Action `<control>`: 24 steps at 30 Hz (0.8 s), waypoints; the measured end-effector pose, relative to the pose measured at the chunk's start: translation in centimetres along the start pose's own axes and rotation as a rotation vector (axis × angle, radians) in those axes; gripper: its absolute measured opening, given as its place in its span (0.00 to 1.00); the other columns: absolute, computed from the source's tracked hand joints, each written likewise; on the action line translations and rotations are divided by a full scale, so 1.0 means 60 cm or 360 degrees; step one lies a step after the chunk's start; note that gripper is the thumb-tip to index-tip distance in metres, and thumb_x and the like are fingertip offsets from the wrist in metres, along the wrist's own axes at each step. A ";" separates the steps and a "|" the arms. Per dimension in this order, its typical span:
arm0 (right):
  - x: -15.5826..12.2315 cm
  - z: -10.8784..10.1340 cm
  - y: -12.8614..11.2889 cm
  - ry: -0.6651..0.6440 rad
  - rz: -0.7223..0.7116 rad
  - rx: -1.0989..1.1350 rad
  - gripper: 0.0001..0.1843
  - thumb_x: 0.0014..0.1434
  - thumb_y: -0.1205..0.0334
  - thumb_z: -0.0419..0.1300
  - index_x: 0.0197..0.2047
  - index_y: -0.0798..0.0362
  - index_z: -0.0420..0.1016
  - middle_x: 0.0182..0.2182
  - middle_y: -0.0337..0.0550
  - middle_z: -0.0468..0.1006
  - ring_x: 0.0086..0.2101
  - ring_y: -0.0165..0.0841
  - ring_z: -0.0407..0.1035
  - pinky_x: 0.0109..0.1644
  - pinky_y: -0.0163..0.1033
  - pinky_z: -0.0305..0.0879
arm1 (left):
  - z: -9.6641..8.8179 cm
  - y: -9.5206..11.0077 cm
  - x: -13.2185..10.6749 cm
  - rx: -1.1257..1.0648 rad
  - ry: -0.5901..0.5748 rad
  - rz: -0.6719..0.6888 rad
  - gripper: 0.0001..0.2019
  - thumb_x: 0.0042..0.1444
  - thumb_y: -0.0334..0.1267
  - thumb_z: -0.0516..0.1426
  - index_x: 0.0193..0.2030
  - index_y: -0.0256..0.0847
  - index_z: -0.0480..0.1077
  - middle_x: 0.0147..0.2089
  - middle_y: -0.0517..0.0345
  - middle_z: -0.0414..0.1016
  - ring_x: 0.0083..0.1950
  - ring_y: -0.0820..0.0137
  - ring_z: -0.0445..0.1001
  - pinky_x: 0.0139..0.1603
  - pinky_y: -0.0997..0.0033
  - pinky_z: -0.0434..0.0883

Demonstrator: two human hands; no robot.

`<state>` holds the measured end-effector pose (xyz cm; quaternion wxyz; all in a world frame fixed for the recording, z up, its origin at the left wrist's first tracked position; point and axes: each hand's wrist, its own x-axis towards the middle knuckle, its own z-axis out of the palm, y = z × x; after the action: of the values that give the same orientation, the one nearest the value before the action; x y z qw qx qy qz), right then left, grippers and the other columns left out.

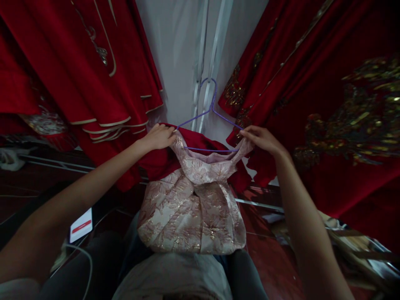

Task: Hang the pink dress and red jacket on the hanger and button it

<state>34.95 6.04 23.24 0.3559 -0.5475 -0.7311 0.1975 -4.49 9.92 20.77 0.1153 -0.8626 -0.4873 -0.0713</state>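
Note:
A pale pink and gold floral dress (193,208) lies across my lap, its bodice raised toward the wall. Inside its neckline is a purple hanger (213,98), with the hook pointing up and the lower bar crossing the neck opening. My left hand (160,136) is closed on the left shoulder strap, at that end of the hanger. At the opposite strap, my right hand (260,137) pinches the fabric by the hanger's other end. Dark red cloth (196,137) shows behind the bodice.
Red garments with cream edging (106,96) hang at left; red garments with gold sequins (353,116) hang at right. Pale metal uprights (204,50) stand between them. A lit phone (81,226) with a cable is by my left forearm. A wooden frame (353,246) lies low at right.

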 end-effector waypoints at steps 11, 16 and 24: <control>-0.024 0.009 0.041 0.0419 -0.0078 0.0191 0.18 0.52 0.46 0.61 0.35 0.53 0.76 0.31 0.42 0.78 0.30 0.33 0.70 0.36 0.38 0.67 | 0.005 -0.028 -0.011 -0.0301 0.0144 0.0162 0.25 0.67 0.49 0.37 0.46 0.39 0.71 0.38 0.51 0.76 0.40 0.65 0.73 0.44 0.68 0.65; -0.027 0.015 0.064 0.0727 0.0030 0.0108 0.14 0.54 0.52 0.58 0.35 0.54 0.75 0.34 0.47 0.79 0.35 0.37 0.73 0.41 0.42 0.69 | 0.010 -0.017 -0.023 -0.0473 0.0185 -0.0007 0.25 0.66 0.49 0.37 0.54 0.41 0.69 0.42 0.52 0.78 0.43 0.65 0.76 0.42 0.71 0.67; -0.101 0.054 0.159 0.1053 0.0362 0.0075 0.11 0.53 0.52 0.56 0.29 0.51 0.69 0.28 0.48 0.77 0.31 0.40 0.72 0.37 0.46 0.70 | 0.095 -0.003 -0.062 -0.0372 0.0506 -0.0570 0.28 0.67 0.48 0.34 0.58 0.38 0.66 0.44 0.46 0.79 0.39 0.63 0.79 0.39 0.70 0.68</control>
<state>39.76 3.75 12.75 0.5618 -0.6515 -0.5057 0.0644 -6.49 8.43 14.44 0.0755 -0.7480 -0.5964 -0.2811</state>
